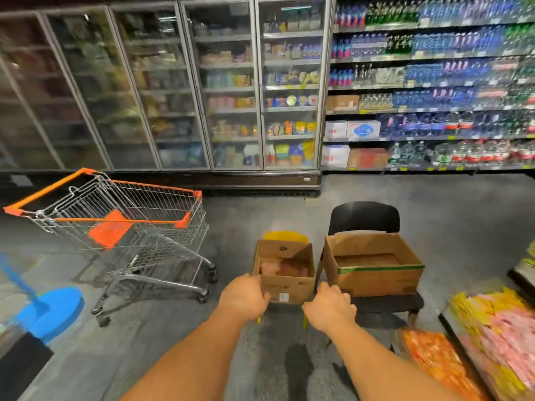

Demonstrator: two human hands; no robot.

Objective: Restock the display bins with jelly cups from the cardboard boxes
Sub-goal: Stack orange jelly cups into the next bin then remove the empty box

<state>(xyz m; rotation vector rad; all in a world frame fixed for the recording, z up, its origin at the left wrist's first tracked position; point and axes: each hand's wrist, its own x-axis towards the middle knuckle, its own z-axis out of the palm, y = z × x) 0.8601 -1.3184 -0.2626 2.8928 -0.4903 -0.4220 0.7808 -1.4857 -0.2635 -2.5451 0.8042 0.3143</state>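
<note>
Eyes on the small cardboard box, open-topped, sitting on a little yellow chair in the middle of the aisle, with pinkish packets just visible inside, too blurred to read. The left hand is at the box's near left corner, fingers curled down by the edge; the right hand is at the near right corner, fingers curled too. Whether either actually grips the cardboard, I cannot tell: the fingertips are turned away from us.

Just right of that, a larger cardboard box with a green stripe sits on a black chair, flaps open, its contents low and dim. Bottom right, the display bins show heaps of orange, yellow and pink packets, heavily blurred.

Out to the left, an orange-trimmed shopping cart stands on the grey floor, and nearer the left edge there's a blue round base with a pole. Behind it all, glass-door fridges line the back wall, and drink shelves packed with bottles run off to the right.
</note>
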